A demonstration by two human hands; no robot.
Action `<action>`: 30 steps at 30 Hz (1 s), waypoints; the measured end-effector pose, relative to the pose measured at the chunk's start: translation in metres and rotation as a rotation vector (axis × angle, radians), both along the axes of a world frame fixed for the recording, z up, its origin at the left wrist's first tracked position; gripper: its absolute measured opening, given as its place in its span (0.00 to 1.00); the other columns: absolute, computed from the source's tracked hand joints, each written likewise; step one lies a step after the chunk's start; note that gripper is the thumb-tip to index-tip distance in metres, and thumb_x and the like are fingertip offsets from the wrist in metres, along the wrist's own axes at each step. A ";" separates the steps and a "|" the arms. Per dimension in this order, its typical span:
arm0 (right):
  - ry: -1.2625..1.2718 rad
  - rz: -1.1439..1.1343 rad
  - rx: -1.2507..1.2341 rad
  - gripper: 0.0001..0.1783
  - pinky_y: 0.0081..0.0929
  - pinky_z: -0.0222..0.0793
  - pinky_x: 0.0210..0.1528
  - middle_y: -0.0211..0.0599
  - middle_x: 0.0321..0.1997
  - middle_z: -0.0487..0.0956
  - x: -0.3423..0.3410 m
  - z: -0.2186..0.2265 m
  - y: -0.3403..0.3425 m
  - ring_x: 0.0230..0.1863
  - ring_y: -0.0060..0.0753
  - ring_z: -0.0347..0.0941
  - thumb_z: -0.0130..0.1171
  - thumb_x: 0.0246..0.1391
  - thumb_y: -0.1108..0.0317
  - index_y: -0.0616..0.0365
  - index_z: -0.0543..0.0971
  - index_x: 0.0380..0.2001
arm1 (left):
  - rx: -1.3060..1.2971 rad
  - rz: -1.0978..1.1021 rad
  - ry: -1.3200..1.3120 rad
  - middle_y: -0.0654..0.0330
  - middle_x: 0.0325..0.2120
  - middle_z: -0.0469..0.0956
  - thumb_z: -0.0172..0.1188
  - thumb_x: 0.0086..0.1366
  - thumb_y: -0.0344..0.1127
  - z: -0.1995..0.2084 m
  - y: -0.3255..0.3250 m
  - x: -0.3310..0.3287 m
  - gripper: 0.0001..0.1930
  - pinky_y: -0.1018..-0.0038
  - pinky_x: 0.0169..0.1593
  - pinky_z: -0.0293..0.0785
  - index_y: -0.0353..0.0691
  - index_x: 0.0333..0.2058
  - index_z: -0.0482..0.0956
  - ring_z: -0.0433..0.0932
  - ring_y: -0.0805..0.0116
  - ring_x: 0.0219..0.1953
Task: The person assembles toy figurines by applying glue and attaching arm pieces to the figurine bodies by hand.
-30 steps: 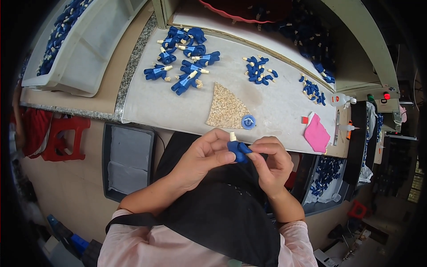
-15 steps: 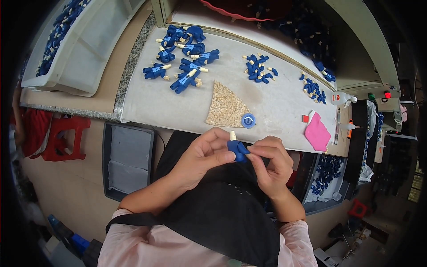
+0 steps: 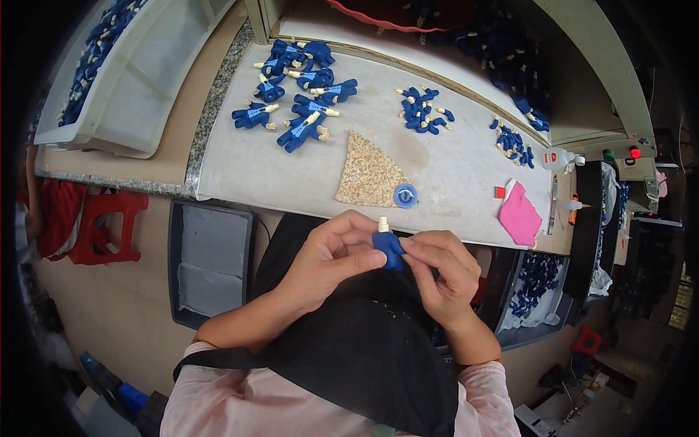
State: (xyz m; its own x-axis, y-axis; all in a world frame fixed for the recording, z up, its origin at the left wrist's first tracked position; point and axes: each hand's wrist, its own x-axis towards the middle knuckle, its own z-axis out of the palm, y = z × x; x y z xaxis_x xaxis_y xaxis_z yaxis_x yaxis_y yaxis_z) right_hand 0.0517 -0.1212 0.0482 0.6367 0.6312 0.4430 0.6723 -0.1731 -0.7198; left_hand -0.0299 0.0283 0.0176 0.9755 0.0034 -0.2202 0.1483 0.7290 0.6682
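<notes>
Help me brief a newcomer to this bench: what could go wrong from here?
The blue figure is held in the fingers of the left hand and right hand, in front of the white bench top; a slip could drop it onto the black apron or the floor.

The round blue dish sits near the bench's front edge, just beyond the hands, so a careless reach might knock it.

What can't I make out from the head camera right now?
All in the head view:
1) Small blue toy figure with a cream peg: the side against the left grip, hidden by it.
2) The figure's spot under the right grip: covered by that grip.
3) Wavy-rimmed pinkish-red basin: cut off by the upper edge.
4) Blue pieces in the translucent white plastic bin: too small to count.
</notes>
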 end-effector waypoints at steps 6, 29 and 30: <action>-0.097 0.002 -0.057 0.15 0.22 0.67 0.25 0.39 0.26 0.74 -0.001 0.006 -0.002 0.25 0.33 0.71 0.60 0.33 0.84 0.64 0.78 0.31 | 0.050 0.004 -0.022 0.60 0.34 0.75 0.56 0.56 0.25 -0.001 -0.002 0.000 0.10 0.82 0.42 0.69 0.35 0.38 0.68 0.74 0.77 0.37; -0.256 0.043 -0.156 0.13 0.23 0.66 0.24 0.39 0.24 0.74 -0.003 0.014 -0.004 0.23 0.34 0.71 0.57 0.33 0.85 0.66 0.77 0.28 | 0.003 -0.003 0.023 0.56 0.35 0.76 0.56 0.56 0.26 -0.009 -0.009 -0.003 0.13 0.78 0.43 0.73 0.32 0.41 0.69 0.75 0.74 0.37; -0.253 0.047 -0.155 0.13 0.23 0.66 0.24 0.39 0.24 0.74 -0.003 0.014 -0.004 0.23 0.34 0.71 0.57 0.33 0.85 0.66 0.77 0.28 | 0.008 -0.009 0.015 0.56 0.36 0.75 0.55 0.56 0.25 -0.009 -0.009 -0.003 0.13 0.78 0.41 0.72 0.32 0.41 0.69 0.75 0.73 0.37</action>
